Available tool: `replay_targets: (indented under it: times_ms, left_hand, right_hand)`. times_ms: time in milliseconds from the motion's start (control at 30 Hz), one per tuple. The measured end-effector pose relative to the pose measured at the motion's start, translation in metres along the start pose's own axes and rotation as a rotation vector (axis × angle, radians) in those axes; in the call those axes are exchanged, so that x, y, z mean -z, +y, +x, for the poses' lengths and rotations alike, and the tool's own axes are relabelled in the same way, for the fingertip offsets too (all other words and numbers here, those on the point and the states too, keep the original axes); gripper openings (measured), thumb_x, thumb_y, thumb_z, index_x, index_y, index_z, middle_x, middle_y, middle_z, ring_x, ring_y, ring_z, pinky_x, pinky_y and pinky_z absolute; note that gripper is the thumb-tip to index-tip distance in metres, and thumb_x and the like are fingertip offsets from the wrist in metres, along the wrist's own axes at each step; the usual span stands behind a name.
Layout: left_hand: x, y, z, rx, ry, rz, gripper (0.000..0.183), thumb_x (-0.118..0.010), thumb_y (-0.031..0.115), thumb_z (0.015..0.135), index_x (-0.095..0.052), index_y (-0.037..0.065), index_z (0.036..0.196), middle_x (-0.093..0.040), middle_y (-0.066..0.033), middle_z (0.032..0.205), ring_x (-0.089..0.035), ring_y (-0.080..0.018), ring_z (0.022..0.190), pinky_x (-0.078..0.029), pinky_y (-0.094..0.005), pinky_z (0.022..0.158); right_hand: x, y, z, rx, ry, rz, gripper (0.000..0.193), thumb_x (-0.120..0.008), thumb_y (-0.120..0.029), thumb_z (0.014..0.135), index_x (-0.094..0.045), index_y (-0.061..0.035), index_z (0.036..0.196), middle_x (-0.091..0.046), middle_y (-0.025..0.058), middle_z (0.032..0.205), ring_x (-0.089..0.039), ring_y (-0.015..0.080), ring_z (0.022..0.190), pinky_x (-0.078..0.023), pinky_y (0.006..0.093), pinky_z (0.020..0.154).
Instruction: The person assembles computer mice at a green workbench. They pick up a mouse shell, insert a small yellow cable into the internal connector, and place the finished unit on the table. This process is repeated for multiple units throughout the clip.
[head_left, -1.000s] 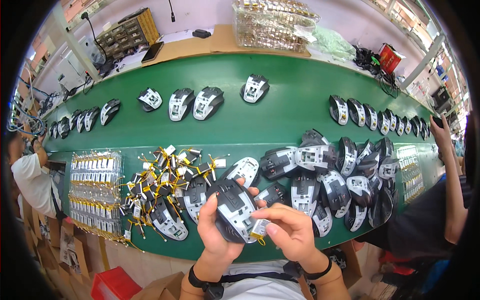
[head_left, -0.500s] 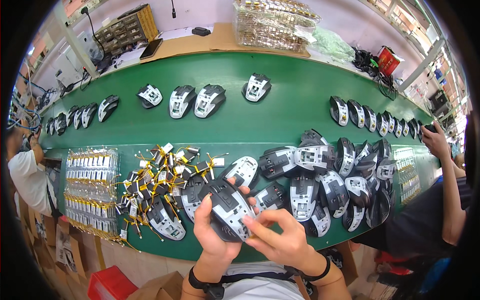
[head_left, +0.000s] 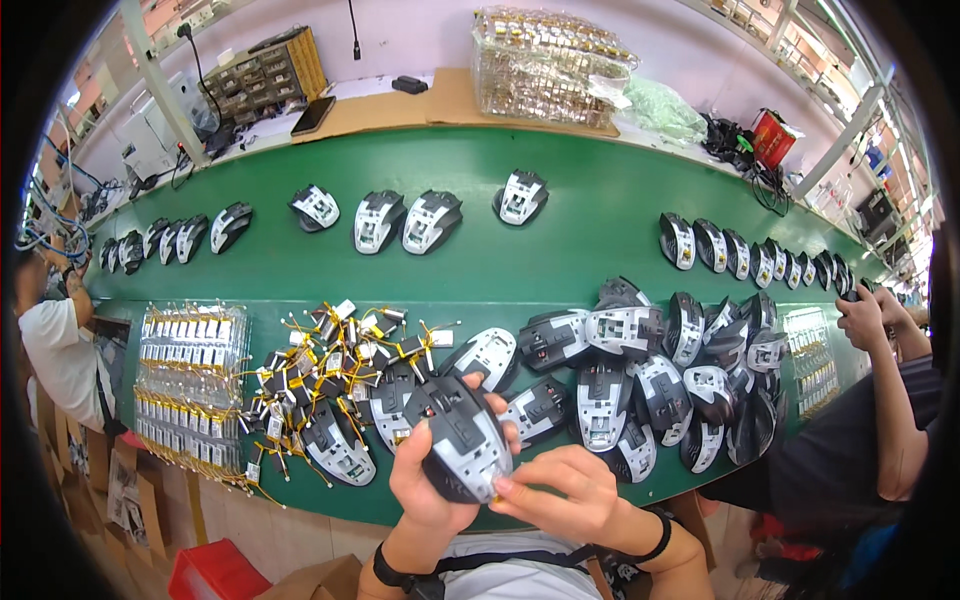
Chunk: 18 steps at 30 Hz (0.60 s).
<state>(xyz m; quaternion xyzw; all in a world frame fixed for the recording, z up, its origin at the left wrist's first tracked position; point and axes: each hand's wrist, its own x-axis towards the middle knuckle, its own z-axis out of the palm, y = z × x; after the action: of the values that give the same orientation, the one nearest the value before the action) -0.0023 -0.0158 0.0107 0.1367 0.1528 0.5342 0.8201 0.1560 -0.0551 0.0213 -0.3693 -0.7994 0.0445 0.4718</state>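
Above the table's near edge, my left hand is wrapped around a black and white computer mouse that has its white inner plate exposed. The thumb lies along one side and the fingertips show at the other. My right hand is closed in a pinch at the mouse's white near end. A small yellowish spot shows by those fingertips, too small to name. Behind the held mouse lie more partly open mice. A loose heap of small batteries with yellow wires is to the left.
Clear trays of batteries lie at the far left of the green table. Many mice are piled on the right, with rows farther back. Co-workers sit at both ends. A red bin stands below.
The held mouse has turned more upright and faces me more fully. My right fingertips stay at its near end, pinched closer. The right co-worker's hands have come together; the whole view has shifted slightly.
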Motion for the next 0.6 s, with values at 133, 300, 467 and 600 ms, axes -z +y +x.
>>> replay_targets:
  times_ms: [133, 300, 467, 600]
  left_hand:
    - [-0.002, 0.003, -0.004, 0.048, -0.049, 0.110, 0.071, -0.053, 0.044, 0.087, -0.037, 0.000, 0.139, -0.056, -0.0199, 0.117, -0.061, -0.0316, 0.102, -0.052, -0.0429, 0.087]
    - [-0.006, -0.005, -0.006, 0.082, -0.008, 0.186, 0.069, -0.051, 0.044, 0.088, -0.038, -0.002, 0.138, -0.058, -0.0202, 0.115, -0.062, -0.0304, 0.100, -0.053, -0.0392, 0.085]
    - [0.000, -0.006, 0.003, 0.084, 0.081, 0.044, 0.062, -0.045, 0.045, 0.092, -0.044, 0.000, 0.134, -0.059, -0.0190, 0.113, -0.063, -0.0307, 0.098, -0.054, -0.0425, 0.083]
    - [0.009, -0.010, 0.004, 0.057, 0.063, 0.018, 0.060, -0.044, 0.046, 0.093, -0.044, 0.001, 0.134, -0.059, -0.0185, 0.113, -0.063, -0.0321, 0.097, -0.054, -0.0452, 0.082]
  right_hand:
    - [0.012, 0.003, 0.002, -0.040, -0.057, 0.084, 0.032, -0.087, -0.014, 0.062, -0.074, -0.0088, 0.091, -0.064, 0.0006, 0.084, -0.062, 0.0162, 0.070, -0.047, 0.0273, 0.058]
    - [0.015, 0.006, 0.003, -0.172, -0.058, 0.085, 0.023, -0.086, -0.013, 0.064, -0.071, -0.0104, 0.082, -0.063, 0.0005, 0.080, -0.061, 0.0178, 0.069, -0.044, 0.0283, 0.056]
    - [0.009, 0.004, 0.000, -0.117, -0.033, -0.024, 0.026, -0.084, -0.013, 0.067, -0.071, -0.0078, 0.090, -0.065, 0.0034, 0.091, -0.063, 0.0187, 0.076, -0.050, 0.0295, 0.063]
    - [0.022, 0.009, -0.009, 0.023, -0.142, -0.060, 0.026, -0.080, -0.010, 0.072, -0.071, -0.0027, 0.095, -0.066, 0.0065, 0.098, -0.065, 0.0204, 0.082, -0.053, 0.0295, 0.067]
